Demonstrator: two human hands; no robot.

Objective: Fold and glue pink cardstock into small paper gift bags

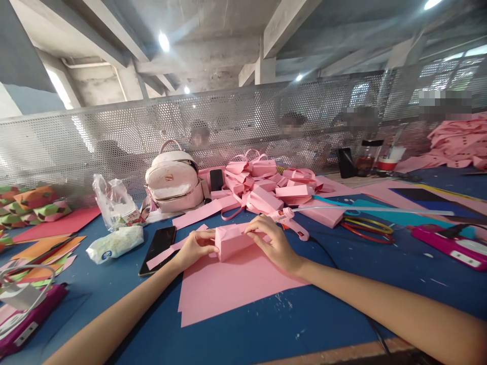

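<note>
Between my hands is a small pink paper box [230, 244], held just over a flat pink sheet [224, 294]. My left hand [196, 248] grips the box's left end, thumb in front and fingers behind. At its right end, my right hand [272, 243] pinches the box's upper edge between thumb and fingers. A glue gun [291, 221] with a long clear stick lies just behind my right hand. Near my left wrist, a narrow pink strip [167, 256] lies partly across a black phone [158, 248].
Behind my hands is a heap of pink paper boxes [262, 185] beside a pale backpack [172, 180]. A tissue pack [115, 244] lies to the left. Purple power strips [449, 248] sit at both sides. A perforated metal screen [236, 114] runs along the back.
</note>
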